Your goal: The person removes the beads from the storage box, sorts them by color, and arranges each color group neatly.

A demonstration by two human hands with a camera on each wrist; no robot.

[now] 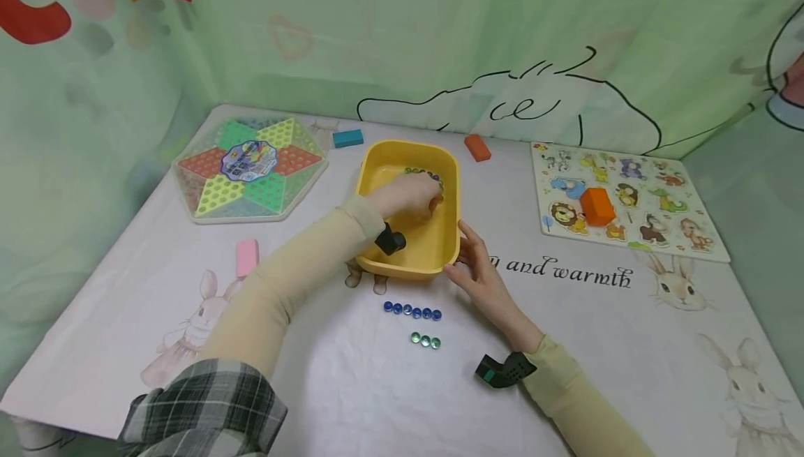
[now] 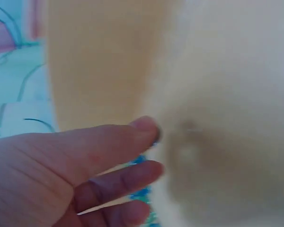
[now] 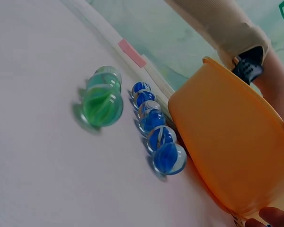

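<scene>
The tablecloth [image 1: 339, 391] is white. The left hand [image 1: 407, 195] dips in the yellow tub [image 1: 408, 273]; I can't tell if it pinches a marble. Some marbles [image 1: 414, 171] sit in there near 1 o'clock. The right hand [image 1: 482, 277] touches the tub with loose fingers, at 4 o'clock. Outside at 6 o'clock, blue marbles [image 1: 417, 313], then green marbles [image 1: 426, 340], line up; a sliding tub could knock them rolling

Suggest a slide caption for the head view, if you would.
Left hand reaches into a yellow tub, right hand touching its side, rows of blue marbles and green marbles in front.
</scene>
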